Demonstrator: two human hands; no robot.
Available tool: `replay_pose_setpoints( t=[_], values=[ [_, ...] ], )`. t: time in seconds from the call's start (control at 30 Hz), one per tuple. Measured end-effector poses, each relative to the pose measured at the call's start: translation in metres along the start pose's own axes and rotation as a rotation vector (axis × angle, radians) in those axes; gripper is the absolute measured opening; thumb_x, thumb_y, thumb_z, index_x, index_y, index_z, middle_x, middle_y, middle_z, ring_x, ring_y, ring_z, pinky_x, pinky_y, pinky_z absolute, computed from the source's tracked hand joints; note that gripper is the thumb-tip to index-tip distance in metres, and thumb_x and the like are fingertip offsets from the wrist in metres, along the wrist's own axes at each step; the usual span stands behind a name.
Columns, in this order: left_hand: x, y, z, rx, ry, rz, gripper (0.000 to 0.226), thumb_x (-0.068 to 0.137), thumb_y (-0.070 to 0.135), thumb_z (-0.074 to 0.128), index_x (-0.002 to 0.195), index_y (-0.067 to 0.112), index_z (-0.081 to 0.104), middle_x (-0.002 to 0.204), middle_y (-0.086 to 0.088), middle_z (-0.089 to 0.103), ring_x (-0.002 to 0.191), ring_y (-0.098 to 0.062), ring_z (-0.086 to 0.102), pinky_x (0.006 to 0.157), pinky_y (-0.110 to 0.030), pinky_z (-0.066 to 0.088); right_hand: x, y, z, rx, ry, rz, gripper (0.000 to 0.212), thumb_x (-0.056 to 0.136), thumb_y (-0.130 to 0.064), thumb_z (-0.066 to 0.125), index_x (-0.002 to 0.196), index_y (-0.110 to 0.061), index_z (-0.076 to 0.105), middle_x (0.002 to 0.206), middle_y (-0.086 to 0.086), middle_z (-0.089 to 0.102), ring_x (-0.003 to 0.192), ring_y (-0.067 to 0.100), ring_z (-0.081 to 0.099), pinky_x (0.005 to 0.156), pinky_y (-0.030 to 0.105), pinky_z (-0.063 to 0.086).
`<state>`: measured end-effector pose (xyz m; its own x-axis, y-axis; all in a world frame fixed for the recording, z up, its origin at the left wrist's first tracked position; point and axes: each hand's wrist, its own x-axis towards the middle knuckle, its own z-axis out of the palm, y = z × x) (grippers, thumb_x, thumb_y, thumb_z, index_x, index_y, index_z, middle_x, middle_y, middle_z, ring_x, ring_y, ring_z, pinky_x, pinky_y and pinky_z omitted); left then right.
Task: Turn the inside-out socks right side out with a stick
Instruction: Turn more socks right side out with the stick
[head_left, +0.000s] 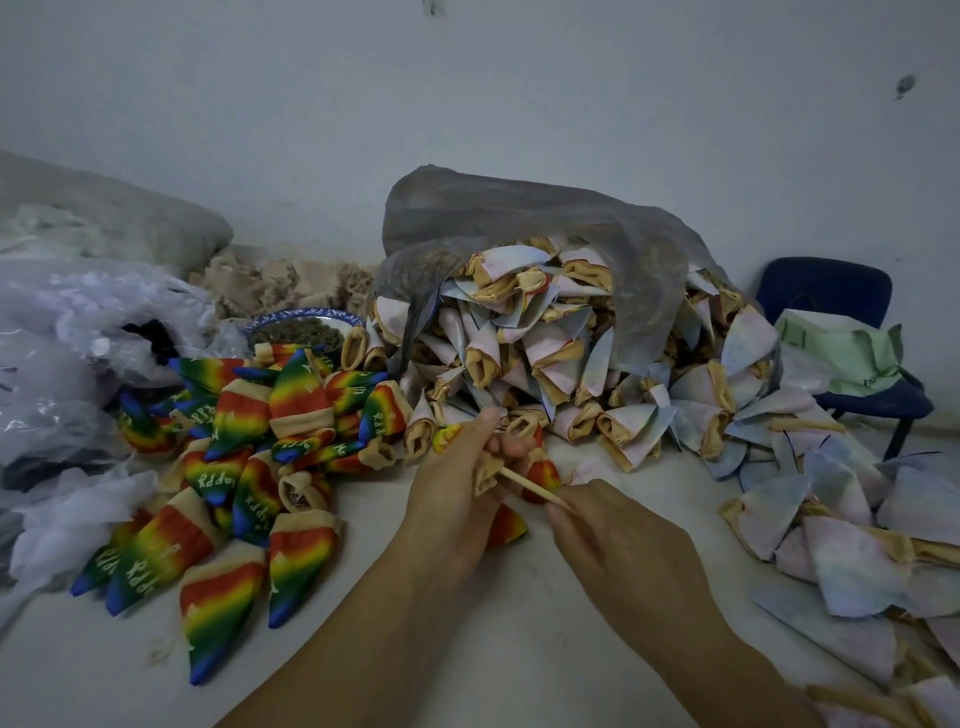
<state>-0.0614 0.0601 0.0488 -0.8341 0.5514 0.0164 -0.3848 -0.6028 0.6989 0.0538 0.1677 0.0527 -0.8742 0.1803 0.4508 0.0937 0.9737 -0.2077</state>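
My left hand (457, 488) grips a small sock (506, 525) at the table's middle, its tan cuff bunched at my fingers and its rainbow side showing below. My right hand (618, 545) pinches a thin wooden stick (530, 486) whose far end goes into the sock's cuff. A heap of rainbow socks (228, 467) printed with "HAPPY" lies to the left. Pale inside-out socks (571, 364) with tan cuffs spill from a grey plastic bag (519, 218) behind my hands, and more of these pale socks (841, 545) lie at the right.
The white table (467, 649) shows in front. Clear plastic bags (78, 338) sit at the left. A patterned bowl (301, 327) stands behind the rainbow heap, with beige fabric scraps (275, 280) beyond it. A blue chair (841, 332) holding green cloth stands at the right by the wall.
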Motion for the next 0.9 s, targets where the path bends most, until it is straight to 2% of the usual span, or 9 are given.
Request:
replay_pose_setpoints(
  t=[0.07,0.13,0.2,0.3,0.4,0.5,0.67,0.8,0.9],
  values=[
    [-0.001,0.002,-0.001,-0.099,-0.030,-0.020,0.030,0.080,0.026,0.067,0.054,0.017,0.058,0.059,-0.003,0.058,0.072,-0.017,0.067,0.070,-0.031,0.055,0.002,-0.003,0.002,-0.059,-0.082,-0.002,0.034,0.098,-0.043,0.037,0.111,-0.027,0.063,0.093,-0.011,0.060,0.080,0.005,0.057,0.063,0.016,0.038],
    [-0.002,0.001,-0.001,-0.195,-0.044,-0.047,0.037,0.080,0.025,0.066,0.048,0.018,0.049,0.051,0.001,0.049,0.065,-0.014,0.065,0.065,-0.029,0.055,0.002,-0.007,0.005,-0.076,-0.012,-0.014,0.008,0.086,-0.026,0.068,0.087,-0.020,0.074,0.072,-0.009,0.065,0.060,0.002,0.061,0.058,0.016,0.040],
    [-0.003,-0.003,0.002,-0.233,-0.042,-0.059,0.043,0.080,0.023,0.063,0.042,0.018,0.044,0.043,0.002,0.041,0.059,-0.012,0.061,0.062,-0.027,0.055,0.000,-0.009,0.007,-0.045,0.071,0.006,0.027,0.092,-0.018,0.059,0.071,-0.022,0.074,0.059,-0.011,0.063,0.049,0.001,0.058,0.054,0.014,0.040],
    [-0.005,-0.006,0.006,-0.220,-0.062,-0.043,0.047,0.081,0.023,0.060,0.038,0.018,0.041,0.038,0.003,0.035,0.055,-0.010,0.057,0.063,-0.026,0.054,-0.005,-0.009,0.016,0.148,-0.013,0.035,0.022,0.100,-0.030,0.044,0.094,-0.027,0.065,0.073,-0.014,0.055,0.067,0.007,0.055,0.060,0.024,0.043],
    [-0.007,-0.009,0.008,-0.116,-0.053,-0.013,0.048,0.082,0.026,0.059,0.039,0.019,0.039,0.037,0.002,0.033,0.055,-0.012,0.057,0.064,-0.025,0.054,-0.002,-0.012,0.024,0.315,-0.007,0.054,0.023,0.097,-0.039,0.038,0.091,-0.033,0.059,0.072,-0.017,0.052,0.072,0.005,0.052,0.062,0.025,0.042],
    [-0.007,-0.020,0.011,0.116,-0.020,0.042,0.057,0.098,0.028,0.050,0.042,0.019,0.039,0.040,-0.003,0.037,0.062,-0.017,0.063,0.070,-0.026,0.053,0.000,-0.015,0.029,0.411,-0.002,0.102,0.022,0.096,-0.039,0.038,0.092,-0.033,0.059,0.078,-0.016,0.059,0.078,0.002,0.056,0.066,0.024,0.046],
    [-0.007,-0.025,0.007,0.202,-0.069,0.061,0.054,0.087,0.046,0.056,0.044,0.017,0.042,0.048,-0.006,0.049,0.076,-0.020,0.070,0.075,-0.026,0.053,-0.002,-0.001,0.026,0.366,-0.035,0.050,0.031,0.097,-0.042,0.038,0.105,-0.025,0.063,0.090,-0.011,0.065,0.084,0.005,0.058,0.074,0.030,0.047],
    [-0.002,-0.022,0.005,0.088,-0.031,-0.021,0.050,0.079,0.050,0.061,0.044,0.016,0.049,0.053,-0.005,0.053,0.068,-0.018,0.068,0.069,-0.028,0.055,-0.001,0.012,0.018,0.335,-0.088,0.047,0.041,0.086,-0.066,0.026,0.084,-0.036,0.054,0.071,-0.020,0.054,0.073,-0.001,0.052,0.059,0.018,0.039],
    [0.004,-0.016,-0.003,-0.026,0.009,-0.029,0.050,0.084,0.049,0.059,0.048,0.015,0.054,0.056,-0.004,0.053,0.063,-0.016,0.066,0.069,-0.029,0.054,-0.002,0.028,0.014,0.197,-0.151,0.081,0.049,0.082,-0.072,0.020,0.081,-0.035,0.053,0.071,-0.015,0.055,0.071,0.000,0.051,0.055,0.018,0.036]
  ],
)
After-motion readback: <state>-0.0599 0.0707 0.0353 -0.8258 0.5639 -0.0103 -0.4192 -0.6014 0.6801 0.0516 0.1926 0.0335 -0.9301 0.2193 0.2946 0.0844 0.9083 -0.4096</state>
